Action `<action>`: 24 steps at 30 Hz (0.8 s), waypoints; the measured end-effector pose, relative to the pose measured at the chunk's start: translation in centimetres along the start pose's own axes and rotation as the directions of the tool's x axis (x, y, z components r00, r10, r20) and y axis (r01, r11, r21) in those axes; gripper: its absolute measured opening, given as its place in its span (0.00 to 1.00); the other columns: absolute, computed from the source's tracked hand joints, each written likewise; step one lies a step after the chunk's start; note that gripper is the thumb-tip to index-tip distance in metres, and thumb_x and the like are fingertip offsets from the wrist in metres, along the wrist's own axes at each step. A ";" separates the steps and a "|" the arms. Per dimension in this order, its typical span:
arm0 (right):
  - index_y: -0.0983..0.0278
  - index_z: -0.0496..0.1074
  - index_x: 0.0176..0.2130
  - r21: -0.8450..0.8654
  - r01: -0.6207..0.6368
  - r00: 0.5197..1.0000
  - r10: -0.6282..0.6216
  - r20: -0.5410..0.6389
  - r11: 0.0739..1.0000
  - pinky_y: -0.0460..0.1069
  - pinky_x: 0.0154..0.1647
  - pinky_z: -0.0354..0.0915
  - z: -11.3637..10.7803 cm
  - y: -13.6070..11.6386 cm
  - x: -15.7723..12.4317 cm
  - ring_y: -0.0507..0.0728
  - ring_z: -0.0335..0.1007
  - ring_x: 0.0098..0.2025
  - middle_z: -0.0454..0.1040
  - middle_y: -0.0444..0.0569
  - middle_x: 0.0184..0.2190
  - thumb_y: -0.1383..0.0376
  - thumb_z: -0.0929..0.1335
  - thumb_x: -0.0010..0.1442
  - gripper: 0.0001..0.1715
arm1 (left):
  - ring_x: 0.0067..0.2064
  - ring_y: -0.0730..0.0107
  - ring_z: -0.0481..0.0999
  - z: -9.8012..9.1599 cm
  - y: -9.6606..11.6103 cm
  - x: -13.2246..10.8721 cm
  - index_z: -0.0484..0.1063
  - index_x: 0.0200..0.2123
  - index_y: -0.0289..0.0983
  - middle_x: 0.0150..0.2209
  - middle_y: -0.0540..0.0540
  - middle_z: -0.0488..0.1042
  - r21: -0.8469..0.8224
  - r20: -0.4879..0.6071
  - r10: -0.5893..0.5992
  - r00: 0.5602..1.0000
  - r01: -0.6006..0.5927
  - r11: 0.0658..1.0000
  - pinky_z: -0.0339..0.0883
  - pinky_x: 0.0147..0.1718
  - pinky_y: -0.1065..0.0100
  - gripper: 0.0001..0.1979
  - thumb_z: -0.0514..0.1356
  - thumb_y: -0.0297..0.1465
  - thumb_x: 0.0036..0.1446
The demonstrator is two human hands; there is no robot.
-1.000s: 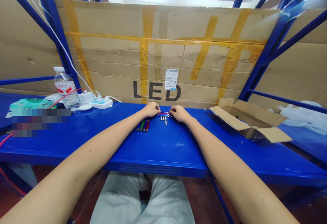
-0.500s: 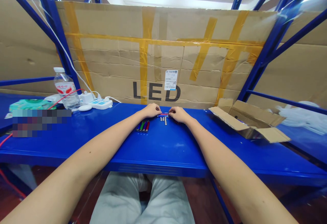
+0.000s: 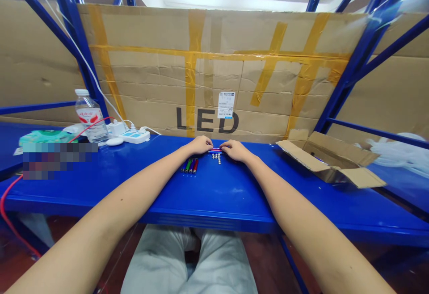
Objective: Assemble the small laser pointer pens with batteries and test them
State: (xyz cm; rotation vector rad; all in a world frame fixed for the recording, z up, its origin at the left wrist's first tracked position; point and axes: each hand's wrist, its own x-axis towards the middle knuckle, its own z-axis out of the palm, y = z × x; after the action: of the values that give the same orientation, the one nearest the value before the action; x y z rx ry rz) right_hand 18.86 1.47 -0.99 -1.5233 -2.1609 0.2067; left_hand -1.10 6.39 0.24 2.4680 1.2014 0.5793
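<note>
Slim metallic tubes (image 3: 216, 150), pinkish-red and blue, lie crosswise between my two hands near the back of the blue table. My left hand (image 3: 200, 144) pinches at their left end with its fingers closed. At the right end, the bent fingers of my right hand (image 3: 233, 150) close on them too. Just in front lies a small cluster of round silvery button cells (image 3: 217, 156). Nearer my left forearm, several slim coloured tubes (image 3: 189, 165), among them green, blue and red ones, lie side by side. Fine detail at the fingertips is too small to make out.
An open cardboard box (image 3: 330, 157) stands on the right of the table (image 3: 214, 195). To the left are a water bottle (image 3: 90, 117), a white power strip (image 3: 136, 136) with cables and a green pack (image 3: 47, 137). A large cardboard panel (image 3: 161, 79) rises behind.
The whole view has shifted slightly. Both hands stay at the tubes' ends, with only a slight shift of the fingers; the button cells and the row of tubes lie as before.
</note>
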 end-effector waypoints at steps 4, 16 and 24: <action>0.63 0.77 0.49 0.009 -0.012 1.000 0.012 -0.025 1.000 0.48 0.54 0.62 -0.2 -0.2 -0.1 0.58 0.72 0.51 0.77 0.50 0.50 0.67 0.62 0.64 0.19 | 0.42 0.63 0.77 -0.4 -0.2 -0.2 0.80 0.37 0.35 0.40 0.43 0.81 -0.002 -0.046 -0.011 0.999 0.011 1.000 0.66 0.43 0.68 0.12 0.58 0.33 0.54; 0.62 0.80 0.42 0.062 0.329 0.944 -0.330 0.007 0.942 0.48 0.48 0.62 -1.3 -7.6 -3.5 0.55 0.72 0.42 0.79 0.48 0.40 0.72 0.64 0.59 0.17 | 0.33 0.71 0.74 -6.1 -1.0 -5.1 0.79 0.28 0.37 0.29 0.50 0.79 -0.081 0.255 0.052 0.966 -0.033 0.996 0.63 0.35 0.73 0.08 0.61 0.30 0.44; 0.61 0.79 0.45 -0.062 0.473 0.878 -0.464 0.120 0.879 0.53 0.52 0.57 1.2 -9.7 -3.3 0.58 0.67 0.46 0.78 0.50 0.44 0.73 0.64 0.60 0.19 | 0.31 0.72 0.72 -6.0 -1.2 -5.1 0.81 0.27 0.38 0.27 0.52 0.78 -0.039 0.368 0.042 0.929 -0.029 0.999 0.61 0.31 0.74 0.08 0.62 0.31 0.42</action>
State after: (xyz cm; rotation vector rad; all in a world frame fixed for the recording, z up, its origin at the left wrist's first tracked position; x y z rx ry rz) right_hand 11.00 -4.96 0.76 -0.9991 -2.5769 0.0205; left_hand -7.75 3.74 3.79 2.4310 0.9891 0.1277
